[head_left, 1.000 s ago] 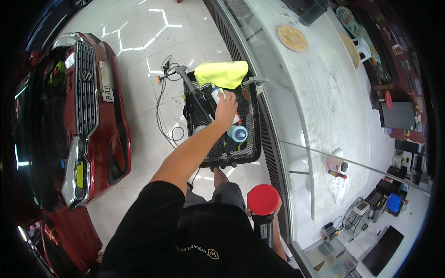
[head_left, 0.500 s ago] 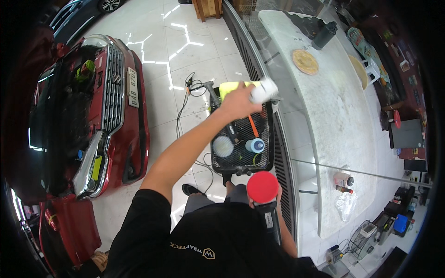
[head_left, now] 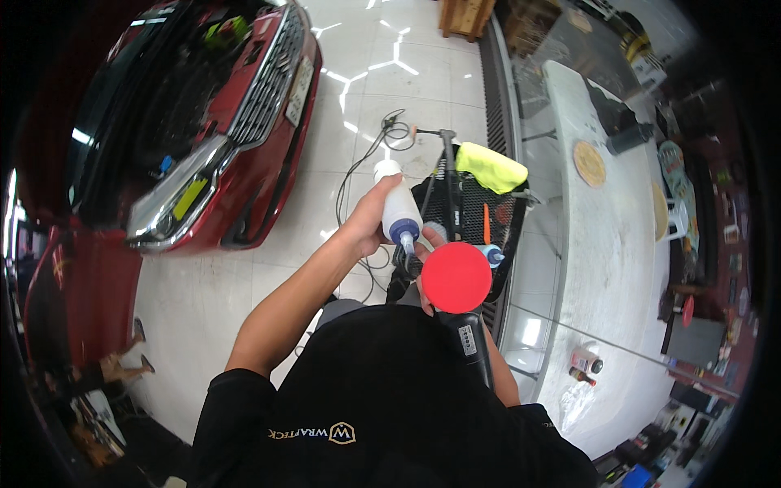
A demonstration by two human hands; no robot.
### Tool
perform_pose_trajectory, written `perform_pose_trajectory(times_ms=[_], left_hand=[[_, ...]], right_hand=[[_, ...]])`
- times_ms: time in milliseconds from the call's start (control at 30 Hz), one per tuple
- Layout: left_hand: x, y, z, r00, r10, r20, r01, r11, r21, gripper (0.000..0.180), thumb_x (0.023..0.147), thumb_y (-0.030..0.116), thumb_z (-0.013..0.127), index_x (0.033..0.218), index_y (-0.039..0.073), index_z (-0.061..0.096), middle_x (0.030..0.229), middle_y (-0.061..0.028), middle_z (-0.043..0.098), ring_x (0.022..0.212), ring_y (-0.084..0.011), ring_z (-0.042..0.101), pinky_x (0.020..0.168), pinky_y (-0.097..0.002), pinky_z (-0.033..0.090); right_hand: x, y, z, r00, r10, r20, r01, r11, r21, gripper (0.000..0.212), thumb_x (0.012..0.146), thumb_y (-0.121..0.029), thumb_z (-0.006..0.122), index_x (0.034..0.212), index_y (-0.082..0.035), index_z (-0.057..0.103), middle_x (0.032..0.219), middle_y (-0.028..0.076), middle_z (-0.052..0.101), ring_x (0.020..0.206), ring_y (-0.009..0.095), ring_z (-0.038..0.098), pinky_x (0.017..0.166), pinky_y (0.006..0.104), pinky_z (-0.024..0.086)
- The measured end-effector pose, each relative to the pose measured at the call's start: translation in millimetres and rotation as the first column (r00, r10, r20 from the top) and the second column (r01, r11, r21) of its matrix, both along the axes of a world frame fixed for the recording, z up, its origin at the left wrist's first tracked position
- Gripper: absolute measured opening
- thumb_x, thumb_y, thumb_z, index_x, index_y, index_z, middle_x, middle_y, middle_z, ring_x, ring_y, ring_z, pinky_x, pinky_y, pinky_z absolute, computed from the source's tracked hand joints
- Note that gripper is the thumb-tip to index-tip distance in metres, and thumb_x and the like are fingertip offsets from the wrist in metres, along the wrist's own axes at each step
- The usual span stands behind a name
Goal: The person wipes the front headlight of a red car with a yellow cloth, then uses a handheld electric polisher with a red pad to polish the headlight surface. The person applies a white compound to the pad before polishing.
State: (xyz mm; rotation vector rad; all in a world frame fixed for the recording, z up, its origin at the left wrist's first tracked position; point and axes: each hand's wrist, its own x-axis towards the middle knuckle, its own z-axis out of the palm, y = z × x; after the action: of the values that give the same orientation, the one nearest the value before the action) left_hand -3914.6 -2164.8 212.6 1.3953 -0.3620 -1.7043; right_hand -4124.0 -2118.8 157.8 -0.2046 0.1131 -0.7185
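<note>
My left hand (head_left: 370, 220) is wrapped around a white squeeze bottle (head_left: 399, 199) with a blue cap. The bottle is tipped over, its nozzle pointing down beside the rim of a round red polishing pad (head_left: 455, 276). That pad faces up on a black polisher (head_left: 472, 350), whose body runs back along my right forearm. My right hand (head_left: 429, 237) holds the polisher from behind the pad, which hides most of the hand. A few of its fingertips show at the pad's left edge, close to the nozzle.
In front stands a black mesh cart (head_left: 464, 183) bearing a yellow-green cloth (head_left: 490, 167), an orange-handled tool (head_left: 486, 224) and a light-blue bottle (head_left: 493, 256). A cable (head_left: 350, 175) lies on the floor left of it. A red car (head_left: 268, 187) is at left, a long white table (head_left: 586, 244) at right.
My left hand has drawn back from over the cart toward my body, bringing the white bottle nozzle-down beside the pad. The polisher has shifted slightly up and left. The view has turned.
</note>
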Motion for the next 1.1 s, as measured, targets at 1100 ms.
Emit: perform_pose_trajectory(times_ms=[1100], left_hand=[[142.1,115.6,57.3,0.731,0.65,-0.205,-0.667,0.621,-0.412,0.05,0.097,0.043,0.06,0.123,0.002,0.047,0.101,-0.014,0.061,0.09,-0.0317,0.071,0.081,-0.0517,0.06]], right_hand=[[109.1,34.4,1.2,0.945,0.29,0.153,-0.284,0.957,-0.061,0.077,0.094,-0.049,0.053,0.151,0.0,0.037,0.131,0.038,0.052,0.086,0.044,0.069,0.06,0.0491,0.059]])
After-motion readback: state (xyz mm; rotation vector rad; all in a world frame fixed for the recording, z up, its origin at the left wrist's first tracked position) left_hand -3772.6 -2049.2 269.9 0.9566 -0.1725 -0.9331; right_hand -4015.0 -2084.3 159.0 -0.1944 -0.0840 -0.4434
